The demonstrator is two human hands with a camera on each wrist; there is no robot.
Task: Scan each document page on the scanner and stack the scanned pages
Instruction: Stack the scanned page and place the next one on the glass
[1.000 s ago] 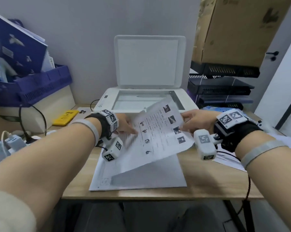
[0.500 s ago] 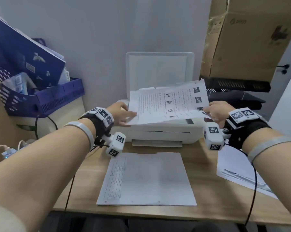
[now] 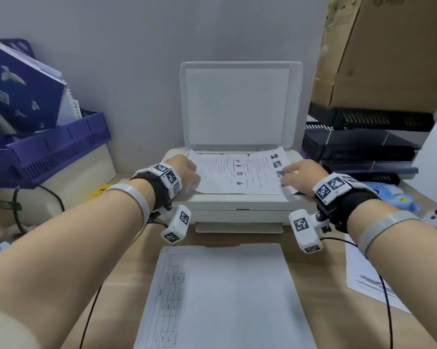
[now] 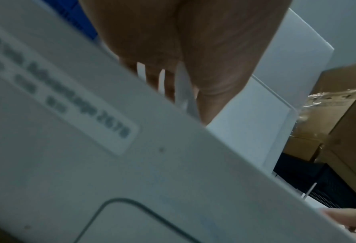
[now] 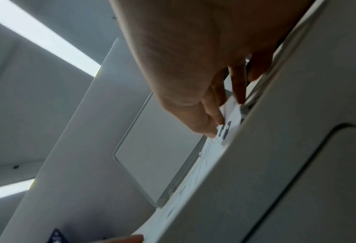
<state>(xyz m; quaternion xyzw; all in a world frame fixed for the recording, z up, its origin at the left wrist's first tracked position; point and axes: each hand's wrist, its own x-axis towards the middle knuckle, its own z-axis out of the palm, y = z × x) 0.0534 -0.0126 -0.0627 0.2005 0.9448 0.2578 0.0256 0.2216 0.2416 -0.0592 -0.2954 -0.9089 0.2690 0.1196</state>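
White page (image 3: pixel 237 172) lies printed side up on the open scanner (image 3: pixel 240 205), unscanned; both hands, left hand (image 3: pixel 184 170) and right hand (image 3: pixel 300 173), pinch its edges; more sheets (image 3: pixel 220 295) wait on the desk (image 3: pixel 320 293).

Blue file basket (image 3: pixel 48 152) with folders at left, cardboard box (image 3: pixel 388 51) above black trays (image 3: pixel 363 144) at right.

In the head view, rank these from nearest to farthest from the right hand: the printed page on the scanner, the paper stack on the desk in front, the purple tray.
1. Printed page: on the scanner bed, under the right hand at its right edge.
2. Paper stack: flat on the desk, in front of the scanner.
3. Purple tray: far left, beyond the left hand.
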